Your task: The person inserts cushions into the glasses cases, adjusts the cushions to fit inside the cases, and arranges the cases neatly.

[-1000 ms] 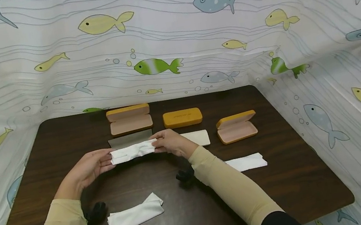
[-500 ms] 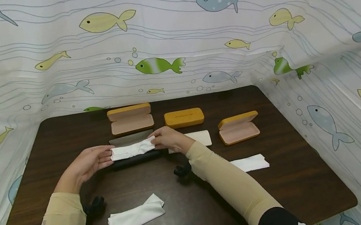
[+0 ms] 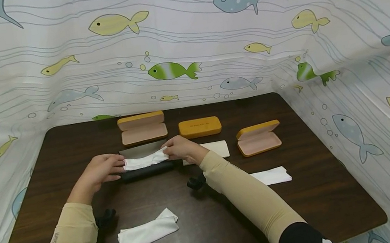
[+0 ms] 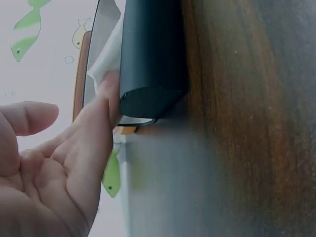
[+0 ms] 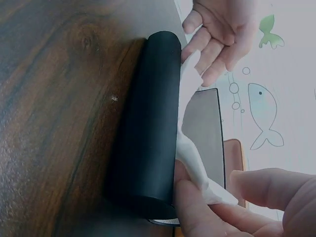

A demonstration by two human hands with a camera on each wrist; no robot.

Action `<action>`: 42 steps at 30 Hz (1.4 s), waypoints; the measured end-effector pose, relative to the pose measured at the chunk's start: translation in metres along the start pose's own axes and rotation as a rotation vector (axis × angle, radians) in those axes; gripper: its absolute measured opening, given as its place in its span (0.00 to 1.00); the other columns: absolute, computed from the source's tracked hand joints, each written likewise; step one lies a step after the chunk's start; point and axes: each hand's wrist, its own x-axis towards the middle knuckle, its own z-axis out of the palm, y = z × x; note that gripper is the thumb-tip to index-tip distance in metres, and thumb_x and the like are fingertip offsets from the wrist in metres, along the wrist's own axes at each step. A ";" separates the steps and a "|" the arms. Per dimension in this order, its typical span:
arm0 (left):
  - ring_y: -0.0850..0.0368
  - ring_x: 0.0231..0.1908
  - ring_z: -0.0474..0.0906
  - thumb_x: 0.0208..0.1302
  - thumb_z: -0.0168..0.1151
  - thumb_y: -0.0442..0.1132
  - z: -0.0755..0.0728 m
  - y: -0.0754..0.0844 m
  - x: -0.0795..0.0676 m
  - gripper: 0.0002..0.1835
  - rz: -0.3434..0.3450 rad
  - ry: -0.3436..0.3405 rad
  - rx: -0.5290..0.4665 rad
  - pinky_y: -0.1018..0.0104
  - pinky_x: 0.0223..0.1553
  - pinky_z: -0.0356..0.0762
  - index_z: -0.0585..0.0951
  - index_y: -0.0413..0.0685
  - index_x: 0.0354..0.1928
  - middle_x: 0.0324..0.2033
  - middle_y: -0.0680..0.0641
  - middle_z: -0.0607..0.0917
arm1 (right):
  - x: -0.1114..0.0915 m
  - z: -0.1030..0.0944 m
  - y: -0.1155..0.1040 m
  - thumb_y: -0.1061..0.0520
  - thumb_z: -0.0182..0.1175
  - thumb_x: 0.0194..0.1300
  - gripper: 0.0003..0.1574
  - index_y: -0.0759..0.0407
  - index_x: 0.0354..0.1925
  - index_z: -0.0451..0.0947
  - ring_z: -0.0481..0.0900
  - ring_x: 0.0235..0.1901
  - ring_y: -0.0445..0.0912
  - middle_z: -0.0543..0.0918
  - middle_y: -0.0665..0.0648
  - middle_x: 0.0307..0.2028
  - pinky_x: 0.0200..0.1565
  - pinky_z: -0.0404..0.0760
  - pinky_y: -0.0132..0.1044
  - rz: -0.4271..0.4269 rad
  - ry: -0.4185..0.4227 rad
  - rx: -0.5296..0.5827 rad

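A folded white cloth point(image 3: 145, 160) stretches between the two hands, inside an open black glasses case point(image 3: 149, 171) with a grey-lined lid. The left hand point(image 3: 102, 170) touches its left end with straight fingers; in the left wrist view the thumb point(image 4: 37, 117) stands well apart. At the cloth's other end is the right hand point(image 3: 184, 149). In the right wrist view its fingers point(image 5: 190, 205) reach over the case's edge against the white cloth point(image 5: 190, 153), and the thumb point(image 5: 261, 185) appears off the fabric. The case's inside is mostly hidden.
Behind stand an open yellow glasses case point(image 3: 143, 133) and a shut one point(image 3: 200, 127); another open yellow case point(image 3: 259, 141) is at the right. A cream flat item point(image 3: 217, 149) lies partly behind the right hand. More white cloths lie in front point(image 3: 148, 233) and right point(image 3: 274, 176).
The cloth has moved back and down into the black case. The left hand has shifted slightly back and its fingers have loosened from the cloth's end.
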 end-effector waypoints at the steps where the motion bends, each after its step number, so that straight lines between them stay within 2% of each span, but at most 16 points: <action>1: 0.45 0.54 0.83 0.83 0.39 0.46 0.001 0.001 -0.001 0.29 0.001 0.013 0.027 0.56 0.50 0.84 0.65 0.24 0.70 0.66 0.25 0.70 | 0.000 0.001 -0.001 0.63 0.53 0.78 0.21 0.69 0.64 0.75 0.80 0.56 0.53 0.76 0.63 0.59 0.57 0.81 0.41 -0.002 -0.001 -0.010; 6: 0.39 0.54 0.82 0.83 0.39 0.46 0.006 0.005 -0.007 0.29 0.031 0.055 0.187 0.46 0.52 0.82 0.66 0.26 0.69 0.62 0.27 0.75 | 0.000 0.007 -0.006 0.60 0.54 0.78 0.21 0.70 0.62 0.77 0.80 0.58 0.53 0.76 0.63 0.61 0.55 0.82 0.41 -0.009 -0.004 -0.114; 11: 0.38 0.48 0.82 0.80 0.44 0.45 0.014 0.008 -0.006 0.25 0.135 0.192 0.498 0.40 0.49 0.80 0.75 0.31 0.64 0.54 0.30 0.82 | -0.001 0.011 -0.008 0.58 0.53 0.79 0.22 0.69 0.63 0.77 0.80 0.57 0.53 0.78 0.63 0.61 0.56 0.82 0.41 -0.040 0.015 -0.266; 13: 0.36 0.50 0.80 0.78 0.47 0.43 0.018 0.009 -0.003 0.23 0.164 0.232 0.598 0.37 0.49 0.77 0.77 0.33 0.62 0.54 0.31 0.82 | -0.002 0.011 -0.010 0.57 0.52 0.79 0.22 0.67 0.64 0.76 0.82 0.54 0.53 0.77 0.63 0.62 0.56 0.81 0.41 -0.066 0.040 -0.349; 16: 0.32 0.55 0.77 0.77 0.51 0.41 0.022 0.011 0.000 0.20 0.208 0.230 0.688 0.34 0.54 0.75 0.79 0.33 0.59 0.56 0.30 0.81 | -0.004 0.013 -0.013 0.56 0.51 0.80 0.23 0.64 0.66 0.75 0.82 0.52 0.51 0.78 0.61 0.62 0.56 0.81 0.40 -0.129 0.081 -0.529; 20: 0.32 0.56 0.77 0.76 0.53 0.38 0.026 0.009 0.004 0.18 0.274 0.196 0.755 0.35 0.57 0.74 0.81 0.32 0.57 0.55 0.30 0.81 | -0.006 0.016 -0.016 0.58 0.49 0.80 0.24 0.64 0.67 0.74 0.80 0.46 0.49 0.80 0.60 0.62 0.47 0.79 0.37 -0.202 0.127 -0.680; 24: 0.32 0.55 0.76 0.76 0.55 0.39 0.028 0.005 0.004 0.16 0.311 0.182 0.806 0.35 0.57 0.74 0.83 0.34 0.55 0.54 0.33 0.82 | -0.007 0.016 -0.012 0.59 0.49 0.80 0.23 0.64 0.67 0.74 0.79 0.42 0.47 0.81 0.59 0.61 0.44 0.78 0.36 -0.225 0.169 -0.700; 26: 0.32 0.55 0.75 0.75 0.56 0.39 0.029 0.003 0.003 0.15 0.326 0.182 0.846 0.34 0.56 0.73 0.84 0.36 0.53 0.54 0.33 0.82 | -0.008 0.015 -0.010 0.60 0.49 0.80 0.23 0.63 0.67 0.74 0.79 0.39 0.49 0.80 0.59 0.61 0.44 0.78 0.37 -0.233 0.181 -0.703; 29: 0.33 0.55 0.74 0.75 0.57 0.40 0.030 0.002 0.002 0.14 0.330 0.182 0.910 0.33 0.54 0.73 0.87 0.40 0.50 0.54 0.35 0.81 | -0.006 0.014 -0.006 0.60 0.48 0.80 0.22 0.62 0.67 0.75 0.79 0.42 0.49 0.80 0.58 0.62 0.45 0.77 0.37 -0.263 0.187 -0.771; 32: 0.33 0.55 0.73 0.76 0.57 0.43 0.031 0.000 0.002 0.15 0.328 0.179 0.964 0.32 0.52 0.73 0.88 0.42 0.49 0.55 0.36 0.80 | -0.003 0.014 -0.001 0.61 0.48 0.80 0.21 0.61 0.64 0.78 0.81 0.51 0.47 0.81 0.56 0.61 0.55 0.78 0.37 -0.312 0.170 -0.904; 34: 0.33 0.56 0.72 0.76 0.57 0.45 0.031 -0.001 0.001 0.17 0.322 0.178 0.988 0.32 0.51 0.72 0.88 0.43 0.49 0.57 0.36 0.79 | -0.001 0.015 0.002 0.62 0.49 0.79 0.20 0.59 0.62 0.80 0.80 0.57 0.47 0.83 0.55 0.59 0.66 0.72 0.43 -0.332 0.137 -0.975; 36: 0.33 0.57 0.72 0.76 0.56 0.47 0.031 -0.001 -0.001 0.17 0.316 0.176 0.997 0.31 0.51 0.71 0.89 0.43 0.49 0.58 0.36 0.79 | 0.000 0.016 0.005 0.62 0.50 0.78 0.19 0.58 0.59 0.83 0.78 0.61 0.47 0.84 0.53 0.57 0.72 0.61 0.53 -0.329 0.097 -1.019; 39: 0.32 0.59 0.70 0.77 0.56 0.47 0.030 -0.002 -0.004 0.18 0.313 0.165 0.990 0.29 0.52 0.69 0.90 0.44 0.47 0.60 0.36 0.78 | 0.002 0.018 0.008 0.62 0.51 0.78 0.18 0.56 0.54 0.85 0.75 0.64 0.47 0.83 0.51 0.58 0.73 0.48 0.65 -0.308 0.047 -1.065; 42: 0.31 0.59 0.70 0.76 0.57 0.46 0.029 -0.003 -0.006 0.17 0.325 0.161 0.986 0.28 0.53 0.69 0.90 0.43 0.46 0.60 0.35 0.78 | 0.003 0.020 0.009 0.63 0.50 0.78 0.18 0.54 0.51 0.87 0.73 0.66 0.46 0.81 0.50 0.59 0.72 0.45 0.69 -0.305 0.031 -1.097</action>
